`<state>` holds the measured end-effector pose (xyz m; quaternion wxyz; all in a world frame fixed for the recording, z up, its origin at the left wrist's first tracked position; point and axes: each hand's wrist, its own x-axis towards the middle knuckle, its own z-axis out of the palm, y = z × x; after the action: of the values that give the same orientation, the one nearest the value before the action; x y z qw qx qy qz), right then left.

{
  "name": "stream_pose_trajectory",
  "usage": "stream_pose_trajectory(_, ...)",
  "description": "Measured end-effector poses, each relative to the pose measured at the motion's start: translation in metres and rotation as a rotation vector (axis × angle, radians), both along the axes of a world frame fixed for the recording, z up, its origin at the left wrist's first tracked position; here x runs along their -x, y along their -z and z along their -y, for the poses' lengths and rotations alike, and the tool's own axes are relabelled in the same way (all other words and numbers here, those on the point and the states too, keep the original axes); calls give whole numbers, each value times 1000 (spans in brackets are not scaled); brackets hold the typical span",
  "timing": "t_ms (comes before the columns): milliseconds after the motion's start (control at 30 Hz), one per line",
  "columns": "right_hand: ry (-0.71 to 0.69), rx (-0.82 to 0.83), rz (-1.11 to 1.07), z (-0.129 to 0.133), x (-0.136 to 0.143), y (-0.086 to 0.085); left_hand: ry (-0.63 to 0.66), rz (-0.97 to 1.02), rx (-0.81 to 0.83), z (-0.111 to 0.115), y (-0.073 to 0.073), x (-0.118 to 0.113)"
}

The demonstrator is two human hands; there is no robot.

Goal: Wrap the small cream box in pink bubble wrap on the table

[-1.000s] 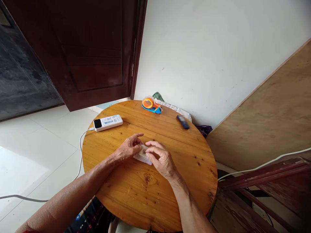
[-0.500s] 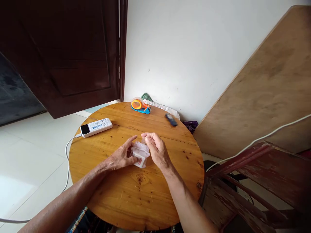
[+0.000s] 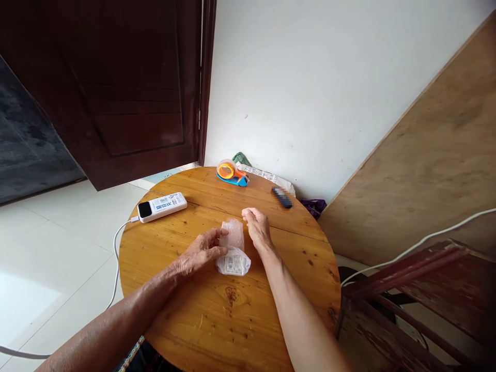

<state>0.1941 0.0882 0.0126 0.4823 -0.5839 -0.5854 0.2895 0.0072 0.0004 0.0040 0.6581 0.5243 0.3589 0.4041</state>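
Observation:
On the round wooden table (image 3: 201,315) lies a small packet in clear bubble wrap (image 3: 234,262), a printed label showing through it. A flap of the wrap is spread out on the packet's far side. My left hand (image 3: 205,250) is at the left edge of the wrap, its fingers apart and the tips touching the plastic. My right hand (image 3: 257,226) is just right of the flap, with its fingers curled together; whether anything small is between them is hidden.
A white device (image 3: 163,206) with a cable lies at the left. At the back are an orange and blue tape dispenser (image 3: 232,173) and a blurred dark object (image 3: 282,198). A dark red chair (image 3: 418,268) stands at the right.
The wrap's flap has opened out and the packet shows its labelled side. My right hand has closed its fingers near the flap's edge. The view has shifted slightly.

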Motion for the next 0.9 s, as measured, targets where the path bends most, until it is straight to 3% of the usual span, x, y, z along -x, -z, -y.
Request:
stream_pose_trajectory(100,-48,22,-2,14,-12,-15,-77,-32,45,0,-3,-1)
stream_pose_trajectory(200,-346,177,116,32,-12,-33,-96,31,52,-2,0,1)
stream_pose_trajectory(267,-429,190,279,41,-5,-38,-92,125,33,-4,4,2)
stream_pose_trajectory(400,-358,154,473,45,12,-32,-117,327,31,-8,5,2)
stream_pose_trajectory(567,-491,189,300,36,-2,-28,-213,402,85,-12,-4,4)
stream_pose_trajectory(700,-367,381,120,30,-27,-36,-371,392,84,-16,-4,7)
stream_pose_trajectory(900,-344,446,92,27,-34,-37,-393,359,55,-19,-3,4)
